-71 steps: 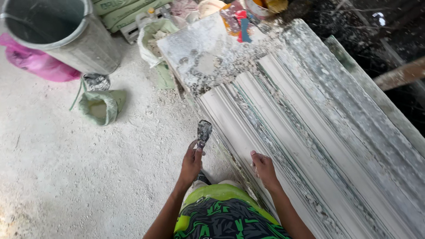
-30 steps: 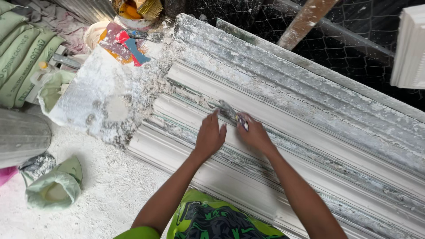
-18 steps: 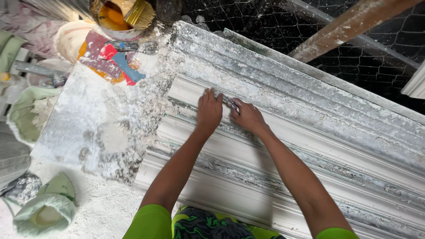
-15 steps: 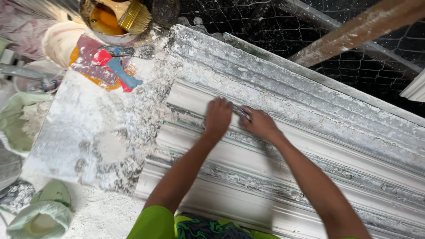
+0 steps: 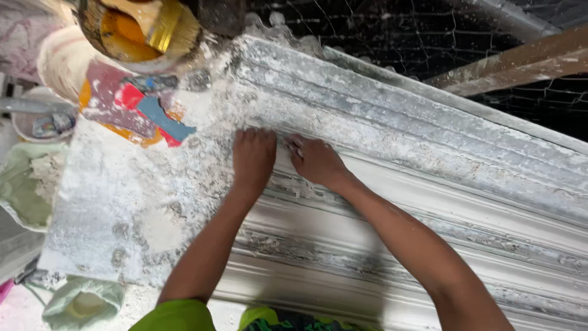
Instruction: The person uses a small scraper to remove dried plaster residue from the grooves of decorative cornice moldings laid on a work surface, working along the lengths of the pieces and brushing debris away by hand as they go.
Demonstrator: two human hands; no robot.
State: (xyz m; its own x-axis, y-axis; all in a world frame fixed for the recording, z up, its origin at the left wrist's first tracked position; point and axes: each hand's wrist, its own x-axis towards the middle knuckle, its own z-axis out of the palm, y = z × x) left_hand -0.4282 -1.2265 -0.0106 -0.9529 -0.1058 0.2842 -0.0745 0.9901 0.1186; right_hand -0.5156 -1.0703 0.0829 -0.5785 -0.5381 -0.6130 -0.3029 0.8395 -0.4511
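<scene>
Long white plaster mouldings (image 5: pixel 429 202) lie side by side, ribbed and crusted with grey plaster. Both my hands rest on the upper ridge near its left end. My left hand (image 5: pixel 254 156) is curled down on the ridge, knuckles up. My right hand (image 5: pixel 315 160) sits right beside it, fingers bent toward the left hand. Between them a small grey tip of a scraper (image 5: pixel 289 144) shows; its handle is hidden, seemingly under my left hand.
A plaster-smeared flat board (image 5: pixel 122 208) lies left of the mouldings, with red and blue scrapers (image 5: pixel 156 113) on it. An orange-stained bucket with a brush (image 5: pixel 144 27) stands at the top left. Wire mesh and a wooden batten (image 5: pixel 508 64) lie beyond. Green sacks (image 5: pixel 27 190) sit left.
Both hands have slid up and left along the moulding toward its end. My view has moved in closer, over the board and bucket.
</scene>
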